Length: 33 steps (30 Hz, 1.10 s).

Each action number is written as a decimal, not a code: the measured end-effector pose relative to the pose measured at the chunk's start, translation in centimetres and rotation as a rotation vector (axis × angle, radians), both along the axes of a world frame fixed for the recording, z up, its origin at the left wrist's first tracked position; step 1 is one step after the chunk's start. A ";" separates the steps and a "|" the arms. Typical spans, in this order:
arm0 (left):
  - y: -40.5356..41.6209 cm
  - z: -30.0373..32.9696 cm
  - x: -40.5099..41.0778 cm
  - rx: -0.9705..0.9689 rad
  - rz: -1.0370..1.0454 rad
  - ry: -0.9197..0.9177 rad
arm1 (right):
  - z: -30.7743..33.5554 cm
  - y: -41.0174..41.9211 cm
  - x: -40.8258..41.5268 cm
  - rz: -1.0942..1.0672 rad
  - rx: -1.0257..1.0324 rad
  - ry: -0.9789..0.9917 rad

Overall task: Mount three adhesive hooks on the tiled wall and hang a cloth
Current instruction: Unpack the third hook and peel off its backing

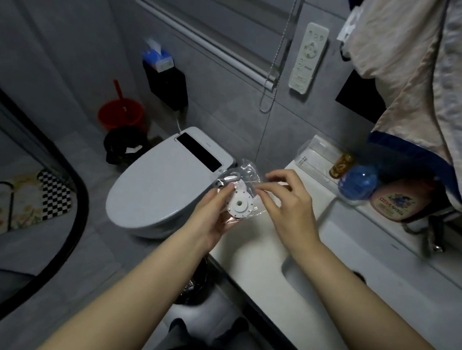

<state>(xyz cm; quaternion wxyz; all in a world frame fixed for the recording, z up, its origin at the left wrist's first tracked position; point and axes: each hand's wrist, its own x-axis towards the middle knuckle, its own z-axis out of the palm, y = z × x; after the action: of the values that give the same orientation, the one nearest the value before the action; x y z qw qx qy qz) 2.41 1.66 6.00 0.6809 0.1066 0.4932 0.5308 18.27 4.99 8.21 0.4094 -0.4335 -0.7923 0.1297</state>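
While the left hand (215, 212) grips a white round adhesive hook (240, 203) in its clear plastic wrapper (248, 173) over the desk (262, 250) edge, the right hand (288, 205) pinches the wrapper. Step: unpacking, likely the first hook. Next: free it, then press onto the tiled wall (231, 91).

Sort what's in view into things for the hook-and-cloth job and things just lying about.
For the job:
- white round plastic adhesive hook, held by left hand
- clear plastic wrapper, pinched by right hand
- beige cloth hanging upper right
- grey tiled wall

Lying about:
- white toilet
- red bucket
- blue tissue box
- pink bottle
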 end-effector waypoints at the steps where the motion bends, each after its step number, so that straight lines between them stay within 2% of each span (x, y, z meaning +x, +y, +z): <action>1: -0.7 0.3 -0.6 0.004 0.023 0.000 | 0.4 -0.4 -0.8 -0.025 0.007 0.024; 4: -2.4 1.2 -2.1 0.002 0.061 0.016 | 2.1 -1.6 -2.5 -0.120 -0.114 0.225; 7: -4.0 2.0 -3.4 0.036 0.092 -0.033 | 2.9 -2.3 -3.9 -0.255 -0.440 0.547; 10: -5.3 2.5 -4.5 0.074 0.110 -0.041 | 3.7 -3.3 -5.1 -0.244 -0.810 1.003; 12: -5.9 2.5 -4.9 0.072 0.119 -0.033 | 3.9 -3.5 -5.2 -0.247 -0.968 1.149; 14: -6.2 2.4 -5.4 0.062 0.140 -0.025 | 3.8 -3.6 -4.6 -0.288 -0.918 1.068; 16: -6.2 2.4 -5.8 0.065 0.154 -0.003 | 4.3 -3.8 -3.9 -0.337 -0.610 0.762; 18: -6.2 2.4 -6.0 0.070 0.154 0.033 | 5.4 -4.1 -3.6 -0.216 -0.348 0.492; 20: -6.3 2.4 -6.0 0.095 0.144 0.064 | 6.3 -4.3 -4.1 -0.098 -0.284 0.266; 22: -6.4 2.5 -5.9 0.120 0.138 0.090 | 6.3 -4.1 -5.0 -0.081 -0.286 0.082; 24: -6.4 2.7 -5.8 0.143 0.131 0.102 | 6.0 -4.0 -5.7 -0.106 -0.373 0.029; 28: -6.5 3.0 -6.4 0.169 0.092 0.130 | 5.7 -3.6 -6.5 -0.048 -0.678 0.143; 33: -6.3 3.2 -7.7 0.104 0.080 0.046 | 6.2 -2.5 -6.8 0.010 -0.767 0.190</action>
<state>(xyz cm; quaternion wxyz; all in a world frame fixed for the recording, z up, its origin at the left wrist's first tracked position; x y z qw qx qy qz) -5.26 -4.61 9.19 0.6411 0.1342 0.4845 0.5799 11.47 2.49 14.38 0.2886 -0.5371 -0.6471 0.4576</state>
